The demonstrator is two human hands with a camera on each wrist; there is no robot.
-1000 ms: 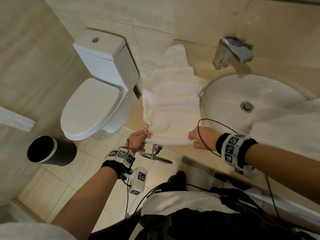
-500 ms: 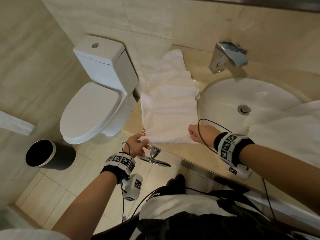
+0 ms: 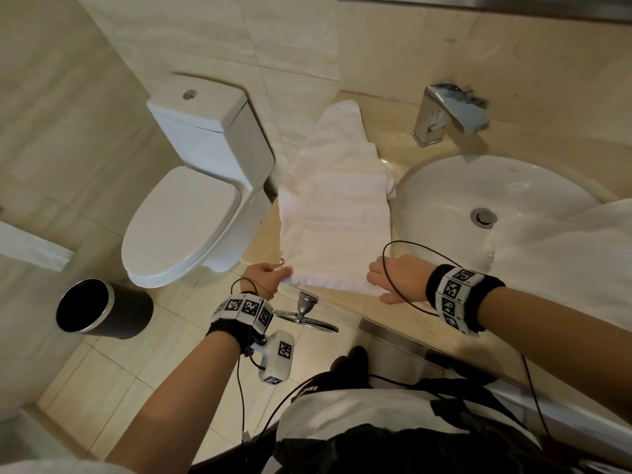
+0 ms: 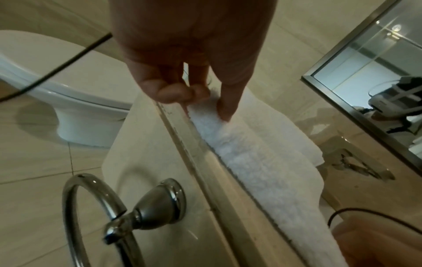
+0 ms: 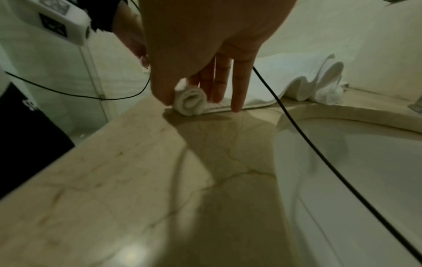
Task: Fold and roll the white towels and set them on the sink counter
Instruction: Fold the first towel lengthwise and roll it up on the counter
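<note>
Since a second ago: near edge of the white towel no longer held up off the counter; now turned over on itself into a first tight coil at the front edge of the sink counter, both hands lower.

Left hand pinches the coil's left end, thumb and fingertips closed on the terry (seen plainly from the left wrist). Right hand curls over the right end, thumb behind the roll, fingers reaching past onto the flat part. Hands well apart, one at each end.

Towel lies lengthwise, folded into a strip, left of the basin; far end rumpled toward the wall near the faucet. A second white cloth drapes over the basin's right side (unrolled, by the look of it).

Step in hand: start of the roll. To do well, I judge: keep both ends advancing evenly so the roll doesn't cone, press down lightly for tightness, smooth the rumpled far end before reaching it.
</note>
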